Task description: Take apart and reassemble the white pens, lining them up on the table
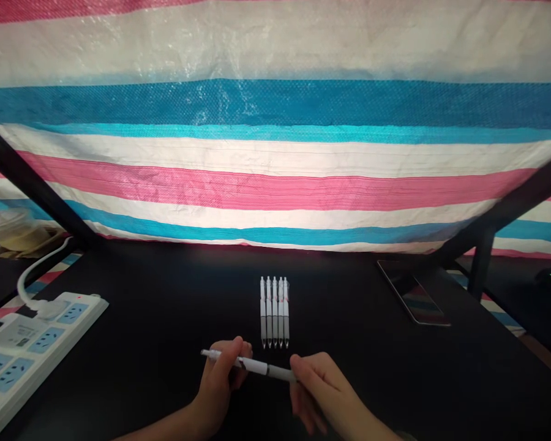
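A white pen with a grey grip (257, 365) is held level between my two hands, above the front of the black table. My left hand (223, 380) pinches it near the clicker end, thumb on top. On the grey tip end, my right hand (319, 386) has thumb and forefinger closed, and its lower fingers hang loosely below. The pen's tip is hidden by my right fingers. Just beyond my hands, several matching white and grey pens (275, 312) lie side by side in a row, clickers pointing away from me.
At the left lies a white power strip (50, 361) with a plug and cable in it. A dark phone or tablet (413, 294) rests at the right rear. Striped sheeting (275, 190) hangs behind the black table (165, 294), between dark frame bars. A plastic cup (16, 229) stands far left.
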Demonstrator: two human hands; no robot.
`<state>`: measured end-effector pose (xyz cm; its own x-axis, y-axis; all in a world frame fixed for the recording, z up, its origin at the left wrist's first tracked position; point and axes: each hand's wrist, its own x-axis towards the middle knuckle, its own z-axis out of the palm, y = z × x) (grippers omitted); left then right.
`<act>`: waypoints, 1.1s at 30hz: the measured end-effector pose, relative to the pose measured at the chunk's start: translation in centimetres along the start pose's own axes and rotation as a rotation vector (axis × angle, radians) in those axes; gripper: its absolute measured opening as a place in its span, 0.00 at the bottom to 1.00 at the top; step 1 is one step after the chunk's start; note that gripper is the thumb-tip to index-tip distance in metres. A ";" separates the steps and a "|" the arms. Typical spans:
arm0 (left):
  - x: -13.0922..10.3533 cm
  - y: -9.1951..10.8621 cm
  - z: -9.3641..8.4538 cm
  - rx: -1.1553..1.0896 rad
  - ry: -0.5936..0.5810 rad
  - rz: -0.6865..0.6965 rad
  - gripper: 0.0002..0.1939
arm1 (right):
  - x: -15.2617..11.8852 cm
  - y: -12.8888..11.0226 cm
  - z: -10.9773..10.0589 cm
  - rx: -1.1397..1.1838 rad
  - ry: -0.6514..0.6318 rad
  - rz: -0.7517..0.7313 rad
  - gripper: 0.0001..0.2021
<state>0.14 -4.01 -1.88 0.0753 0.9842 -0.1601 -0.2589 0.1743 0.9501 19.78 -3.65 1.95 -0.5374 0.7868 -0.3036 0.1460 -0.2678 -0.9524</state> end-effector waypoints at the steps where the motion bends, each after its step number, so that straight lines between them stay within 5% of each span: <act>1: -0.1 0.0 0.0 0.002 -0.007 0.000 0.28 | 0.0 0.0 0.0 0.014 0.011 0.002 0.28; 13: 0.1 -0.5 -0.3 0.022 -0.019 0.047 0.28 | 0.0 -0.4 0.3 0.144 0.083 -0.017 0.19; 17: 0.0 -0.4 -0.3 0.054 0.007 0.041 0.27 | 0.0 -0.3 0.3 0.071 0.082 0.009 0.26; 21: -0.1 -0.2 -0.3 0.079 0.010 0.058 0.28 | 0.1 -0.1 0.3 0.127 0.143 -0.107 0.20; 25: 0.0 -0.1 -0.3 0.080 0.001 0.051 0.28 | 0.2 0.0 0.4 0.109 0.093 -0.026 0.24; 33: 0.1 0.0 -0.4 0.062 0.011 0.097 0.27 | -0.1 0.0 0.0 0.243 0.212 -0.089 0.12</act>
<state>-0.21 -3.95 -2.02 0.0424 0.9967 -0.0689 -0.2039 0.0761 0.9760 19.82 -3.73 1.93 -0.3506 0.9044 -0.2433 -0.1100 -0.2978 -0.9483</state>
